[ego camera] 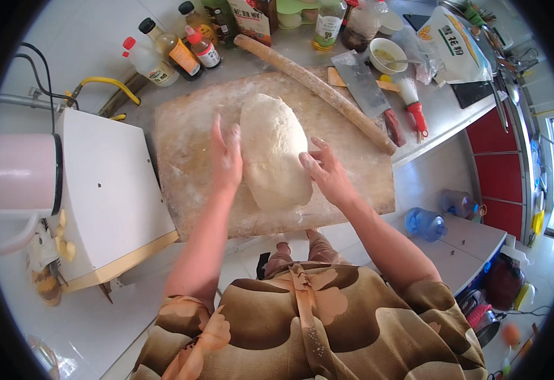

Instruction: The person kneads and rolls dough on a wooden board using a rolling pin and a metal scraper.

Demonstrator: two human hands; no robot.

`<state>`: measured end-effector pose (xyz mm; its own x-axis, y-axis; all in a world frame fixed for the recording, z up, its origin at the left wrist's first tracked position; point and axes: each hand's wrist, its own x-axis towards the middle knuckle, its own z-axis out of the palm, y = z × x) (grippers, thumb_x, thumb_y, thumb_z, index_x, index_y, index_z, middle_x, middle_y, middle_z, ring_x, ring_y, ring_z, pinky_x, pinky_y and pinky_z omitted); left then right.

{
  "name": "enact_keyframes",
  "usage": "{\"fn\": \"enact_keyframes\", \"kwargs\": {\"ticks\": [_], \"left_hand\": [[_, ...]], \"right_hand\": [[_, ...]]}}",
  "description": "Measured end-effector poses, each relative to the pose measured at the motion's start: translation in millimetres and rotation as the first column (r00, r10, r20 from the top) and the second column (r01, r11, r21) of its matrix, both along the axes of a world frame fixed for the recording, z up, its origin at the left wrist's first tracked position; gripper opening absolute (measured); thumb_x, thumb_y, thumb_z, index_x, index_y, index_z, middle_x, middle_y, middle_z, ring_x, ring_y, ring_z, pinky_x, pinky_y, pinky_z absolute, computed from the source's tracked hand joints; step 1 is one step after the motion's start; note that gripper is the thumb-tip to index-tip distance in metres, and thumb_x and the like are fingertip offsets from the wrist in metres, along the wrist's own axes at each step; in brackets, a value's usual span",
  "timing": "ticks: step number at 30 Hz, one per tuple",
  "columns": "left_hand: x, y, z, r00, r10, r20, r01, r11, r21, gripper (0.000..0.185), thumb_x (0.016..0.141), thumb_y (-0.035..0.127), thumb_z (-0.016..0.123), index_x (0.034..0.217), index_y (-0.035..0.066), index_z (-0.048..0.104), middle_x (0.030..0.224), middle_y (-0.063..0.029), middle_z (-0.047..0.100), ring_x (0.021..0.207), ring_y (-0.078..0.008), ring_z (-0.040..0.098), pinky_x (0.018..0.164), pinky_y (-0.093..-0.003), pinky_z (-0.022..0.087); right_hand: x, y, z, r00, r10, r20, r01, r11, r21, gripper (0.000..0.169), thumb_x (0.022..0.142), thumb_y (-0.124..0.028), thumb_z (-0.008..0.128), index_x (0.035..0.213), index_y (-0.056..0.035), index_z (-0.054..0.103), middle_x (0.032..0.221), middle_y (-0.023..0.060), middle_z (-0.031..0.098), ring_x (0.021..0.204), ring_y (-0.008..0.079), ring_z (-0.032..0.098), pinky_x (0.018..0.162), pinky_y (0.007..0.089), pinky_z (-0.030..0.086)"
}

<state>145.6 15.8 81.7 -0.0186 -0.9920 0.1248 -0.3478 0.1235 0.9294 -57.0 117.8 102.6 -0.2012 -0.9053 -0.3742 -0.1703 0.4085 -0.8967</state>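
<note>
A large oblong lump of dough [277, 152] lies on a floured wooden board [182, 190], its long side running away from me. My left hand [227, 154] is upright along the dough's left side, palm turned inward and fingers apart, at or very near its surface. On the right, my right hand [323, 168] has its fingers spread, with fingertips at the dough's right edge. Neither hand is closed around it. A long floured rolling pin [315, 88] lies slantwise across the board's far right part.
Beyond the pin lie a cleaver [361, 83] and a red-handled brush [414, 107]. Behind them stand a white bowl with a spoon [387, 54] and a flour bag [455, 47]. Sauce bottles [177, 52] line the back; a white cabinet [111, 190] borders the board's left.
</note>
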Motion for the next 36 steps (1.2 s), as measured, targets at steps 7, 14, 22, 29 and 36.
{"fn": "enact_keyframes", "kwargs": {"ticks": [7, 14, 22, 29, 36], "left_hand": [[-17.6, 49.0, 22.0, 0.986, -0.081, -0.144, 0.124, 0.941, 0.314, 0.063, 0.099, 0.032, 0.056, 0.146, -0.005, 0.035, 0.145, -0.024, 0.046, 0.134, -0.0331, 0.044, 0.11, -0.0416, 0.035], [25.8, 59.4, 4.9, 0.98, 0.167, 0.105, -0.16, 0.985, -0.07, 0.055, 0.096, 0.013, 0.059, 0.145, -0.001, 0.039, 0.141, -0.0217, 0.049, 0.129, -0.0336, 0.048, 0.108, -0.0426, 0.038], [58.6, 48.4, 89.5, 0.708, 0.155, 0.689, 0.169, 0.91, -0.378, 0.073, 0.076, 0.002, 0.066, 0.145, 0.007, 0.041, 0.145, -0.0134, 0.046, 0.134, -0.035, 0.043, 0.114, -0.05, 0.032], [42.7, 40.0, 128.4, 0.394, 0.145, 0.908, 0.379, 0.874, -0.304, 0.078, 0.071, 0.002, 0.067, 0.144, 0.013, 0.042, 0.144, -0.0114, 0.046, 0.135, -0.0319, 0.042, 0.121, -0.0528, 0.018], [78.4, 52.7, 110.3, 0.238, -0.393, 0.888, 0.387, 0.877, 0.285, 0.03, 0.065, 0.011, 0.072, 0.093, 0.01, 0.062, 0.088, -0.0088, 0.064, 0.086, -0.0307, 0.064, 0.079, -0.0435, 0.051]], "right_hand": [[9.2, 16.0, 6.3, 0.989, 0.048, 0.141, -0.055, 0.997, 0.048, 0.059, 0.093, -0.041, 0.064, 0.131, 0.002, 0.051, 0.108, 0.0184, 0.066, 0.095, 0.0323, 0.065, 0.088, 0.0416, 0.05], [-78.5, -11.1, 25.0, 0.542, -0.116, -0.832, -0.242, 0.927, -0.287, 0.047, 0.083, -0.027, 0.074, 0.121, -0.0049, 0.06, 0.115, 0.0167, 0.063, 0.106, 0.0349, 0.061, 0.089, 0.0439, 0.049], [-127.6, -31.9, -10.7, 0.476, 0.094, -0.875, -0.294, 0.954, -0.058, 0.041, 0.079, -0.019, 0.072, 0.114, -0.0033, 0.06, 0.11, 0.0154, 0.062, 0.102, 0.0367, 0.061, 0.089, 0.0445, 0.048], [-113.0, 17.9, 65.3, 0.548, 0.163, -0.82, -0.505, 0.847, -0.169, 0.031, 0.072, -0.014, 0.072, 0.098, -0.0062, 0.06, 0.095, 0.0114, 0.06, 0.088, 0.0354, 0.062, 0.074, 0.0449, 0.052], [-94.3, 66.7, 95.1, 0.492, 0.361, -0.792, -0.671, 0.737, -0.081, 0.035, 0.066, -0.016, 0.074, 0.098, -0.0083, 0.062, 0.094, 0.0073, 0.059, 0.085, 0.0285, 0.064, 0.067, 0.0407, 0.055]]}}
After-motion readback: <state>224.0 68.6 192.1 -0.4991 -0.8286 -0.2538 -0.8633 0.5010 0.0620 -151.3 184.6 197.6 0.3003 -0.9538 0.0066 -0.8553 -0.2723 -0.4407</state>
